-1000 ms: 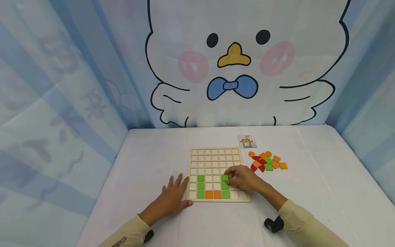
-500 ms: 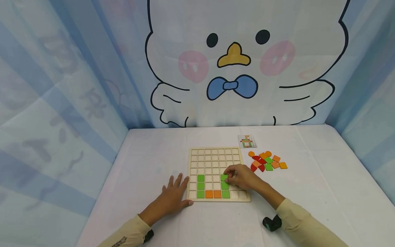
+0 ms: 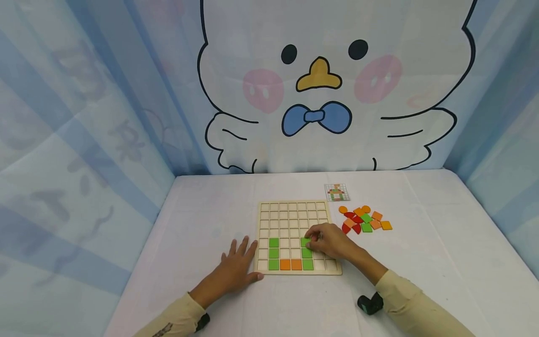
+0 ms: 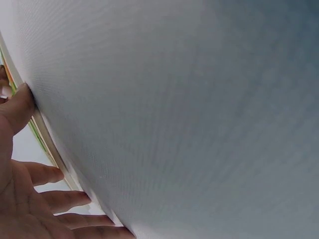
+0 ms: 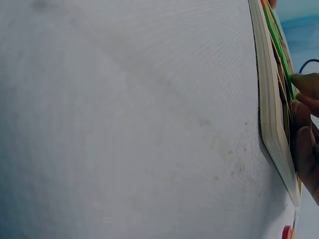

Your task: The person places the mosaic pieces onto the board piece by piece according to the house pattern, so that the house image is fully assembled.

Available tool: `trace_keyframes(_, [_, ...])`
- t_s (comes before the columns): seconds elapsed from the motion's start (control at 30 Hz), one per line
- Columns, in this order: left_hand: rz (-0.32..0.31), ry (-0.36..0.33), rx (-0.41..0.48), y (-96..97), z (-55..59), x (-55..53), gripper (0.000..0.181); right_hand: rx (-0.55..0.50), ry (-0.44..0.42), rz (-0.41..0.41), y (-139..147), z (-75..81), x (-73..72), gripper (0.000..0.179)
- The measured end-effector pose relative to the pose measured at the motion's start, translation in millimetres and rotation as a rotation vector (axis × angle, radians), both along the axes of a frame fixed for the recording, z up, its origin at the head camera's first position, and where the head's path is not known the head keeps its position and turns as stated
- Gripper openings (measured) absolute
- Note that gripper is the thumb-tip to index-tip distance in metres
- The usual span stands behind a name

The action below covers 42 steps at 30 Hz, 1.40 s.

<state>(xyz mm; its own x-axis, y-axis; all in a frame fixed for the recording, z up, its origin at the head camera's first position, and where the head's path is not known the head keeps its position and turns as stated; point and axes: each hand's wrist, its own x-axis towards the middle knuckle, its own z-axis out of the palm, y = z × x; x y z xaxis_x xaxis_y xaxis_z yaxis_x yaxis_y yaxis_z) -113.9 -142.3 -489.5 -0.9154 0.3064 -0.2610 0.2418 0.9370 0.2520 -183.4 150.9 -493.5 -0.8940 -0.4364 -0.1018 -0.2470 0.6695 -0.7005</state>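
A wooden grid board (image 3: 299, 273) lies flat on the table. Green square tiles (image 3: 274, 253) fill three cells of a left column, and two orange square tiles (image 3: 290, 265) sit in the bottom row. At the upper end of the right green column, my right hand (image 3: 330, 241) pinches a green square tile (image 3: 305, 242) with thumb and index finger, right at its cell. My left hand (image 3: 236, 267) is spread on the table, its thumb and index fingertip at the board's left edge. In the left wrist view the left fingers (image 4: 65, 200) are straight and apart.
Right of the board lies a loose pile of tiles: orange squares (image 3: 386, 225), orange discs (image 3: 343, 209), red rounded pieces (image 3: 357, 229) and green ones (image 3: 367, 228). Behind the board is a small pattern card (image 3: 337, 192). A printed cloth (image 3: 316, 154) rises at the table's back edge.
My right hand has shifted very slightly left and away from me, with the green tile nudged the same way. The left hand stays put.
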Motion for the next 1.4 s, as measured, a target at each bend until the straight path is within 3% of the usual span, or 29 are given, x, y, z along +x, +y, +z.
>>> trace_keyframes(1.07, [0.001,-0.005,0.001,1.3,1.6,-0.3,0.088,0.012,-0.008,-0.061,-1.3,-2.7,1.6,0.021])
trace_keyframes(1.4, [0.005,-0.002,0.008,0.8,0.7,-0.1,0.088,-0.019,0.044,-0.080,17.4,2.7,1.6,0.022])
